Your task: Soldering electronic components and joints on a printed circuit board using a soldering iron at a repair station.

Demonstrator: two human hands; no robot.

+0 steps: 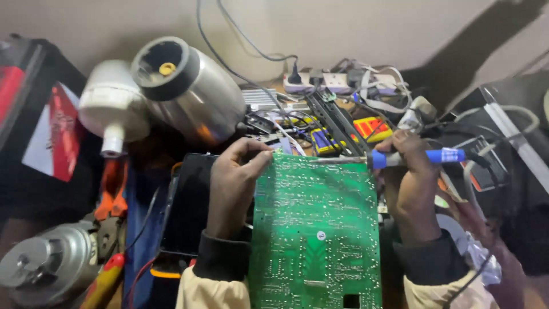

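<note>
A large green circuit board [317,229] stands in the middle of the view, solder side facing up, reaching from the bottom edge up to just below the clutter at the back of the tabletop [274,86]. The left hand [234,183] curls around the board's upper left corner, thumb and fingers pinched at its top edge, so it is grasping the board. The right hand [413,189] is clenched around the blue handle of a soldering iron [412,157], which lies nearly level; its metal shaft runs leftward along the board's top edge, with the tip near the left hand's fingertips. Both wrists wear dark cuffs over cream sleeves. Just left of the left hand lies a dark flat device [189,206] with an orange rim. Farther left rest orange-handled pliers [111,191], a red and yellow screwdriver [103,283] and a grey motor [48,269] in the lower left corner. Behind them sit a shiny metal jug [197,94] on its side and a white plastic part [111,109]. At the back, a white power strip [320,83] with a plug and tangled cables lies against the wall, and a yellow and red meter [372,129] sits just behind the board.
</note>
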